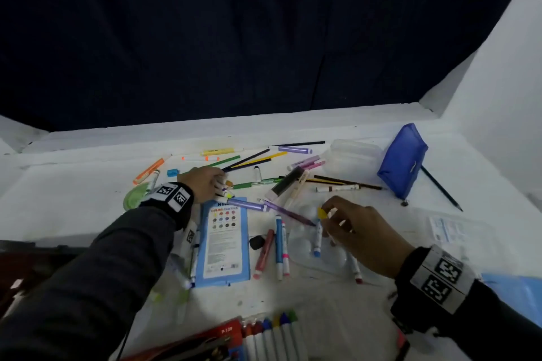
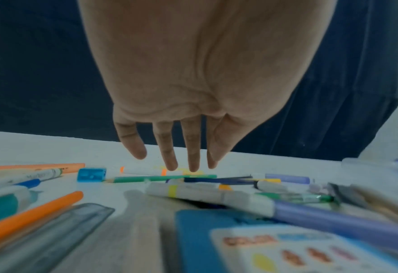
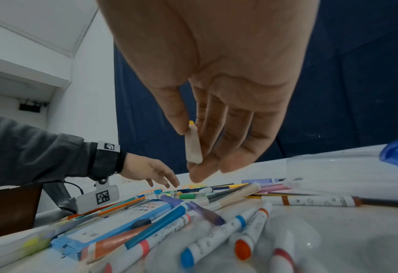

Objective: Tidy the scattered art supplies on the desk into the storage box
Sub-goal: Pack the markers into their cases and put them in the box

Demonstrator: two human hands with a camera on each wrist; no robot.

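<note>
Tidy-up barely begun | right hand point(image 3: 207, 118) pinches a short white marker point(image 3: 193, 146) above the table point(image 1: 73, 199); left hand point(image 2: 193, 103), fingers spread and empty, reaches over the pencils point(image 1: 249, 160) | clear box point(image 1: 356, 152) beside the blue pouch point(image 1: 403, 160), apparently unfilled | most supplies unsorted

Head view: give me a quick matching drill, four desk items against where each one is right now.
Items:
1. blue pouch
2. clear storage box
3. yellow-capped marker
4. blue sharpener

Places:
A. pinched in the right hand
B. lying just left of the left hand
C. standing at the far right of the desk
D. directly left of the pouch

Pairs: 1-C, 2-D, 3-A, 4-B
</note>
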